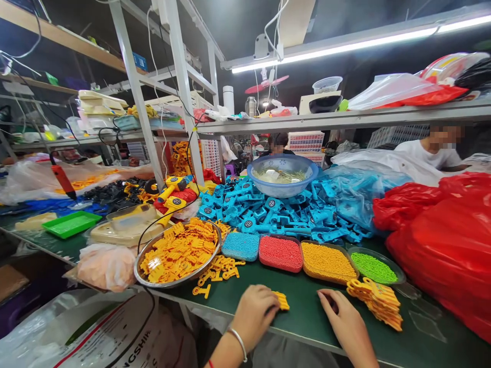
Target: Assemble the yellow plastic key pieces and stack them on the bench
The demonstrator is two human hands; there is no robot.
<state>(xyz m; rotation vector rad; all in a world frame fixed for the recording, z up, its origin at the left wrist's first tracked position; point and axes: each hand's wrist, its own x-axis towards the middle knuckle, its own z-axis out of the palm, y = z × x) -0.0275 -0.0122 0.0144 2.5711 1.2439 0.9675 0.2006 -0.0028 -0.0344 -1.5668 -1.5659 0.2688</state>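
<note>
My left hand (256, 309), with a silver bangle at the wrist, is closed on a yellow plastic piece (282, 300) at the front of the green table. Most of that piece hides behind my fingers. To its right, my right hand (343, 317) rests low over the tabletop with bent fingers drawn together; whatever they pinch, if anything, is too small to see. Beside that hand lies a stack of flat yellow plastic pieces (378, 301). Beyond both hands stand tubs of small beads: blue (241, 246), red (281, 253), yellow (329, 261) and green (374, 268).
A metal bowl (138, 271) heaped with yellow pieces stands left, more lying loose beside it. Behind the tubs, blue plastic parts (268, 214) are piled under a basin (283, 190). Red bags (445, 255) crowd the right. A person (437, 148) sits beyond, under a shelf.
</note>
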